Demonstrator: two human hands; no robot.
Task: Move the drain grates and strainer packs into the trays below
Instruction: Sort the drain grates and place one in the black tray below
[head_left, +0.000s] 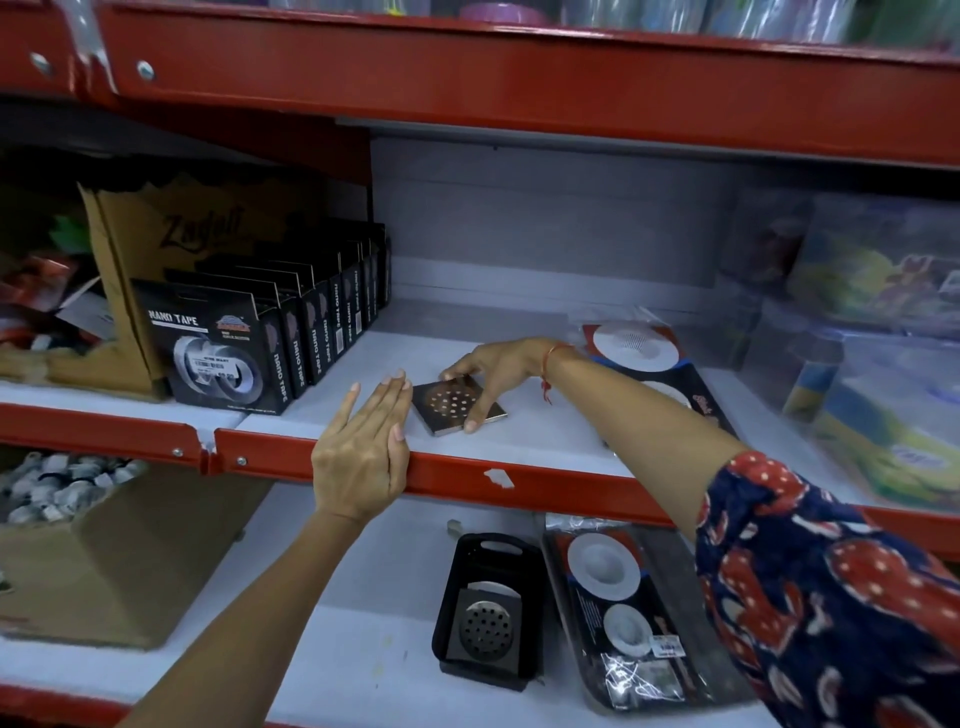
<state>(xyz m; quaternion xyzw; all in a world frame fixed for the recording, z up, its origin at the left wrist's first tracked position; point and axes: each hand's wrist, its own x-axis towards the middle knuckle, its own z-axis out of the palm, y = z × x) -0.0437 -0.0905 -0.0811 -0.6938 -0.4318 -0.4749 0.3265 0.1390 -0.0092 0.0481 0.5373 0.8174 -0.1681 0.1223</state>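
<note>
A square metal drain grate (451, 404) with round holes lies on the white middle shelf. My right hand (498, 371) pinches it by its far and near edges. My left hand (363, 447) hovers flat and empty just left of the grate, over the red shelf lip. Behind my right forearm lie strainer packs (636, 345) with white round strainers on dark cards. On the shelf below, a small black tray (462, 571) holds another drain grate (485, 626). Beside it, a larger dark tray (670, 551) holds a strainer pack (608, 577).
A row of black nano tape boxes (218, 348) and a cardboard carton (171, 228) stand left of the grate. Plastic-wrapped colourful goods (878, 332) fill the right end. A cardboard box (78, 551) of small wrapped items sits lower left. A red shelf lip (519, 475) runs between the levels.
</note>
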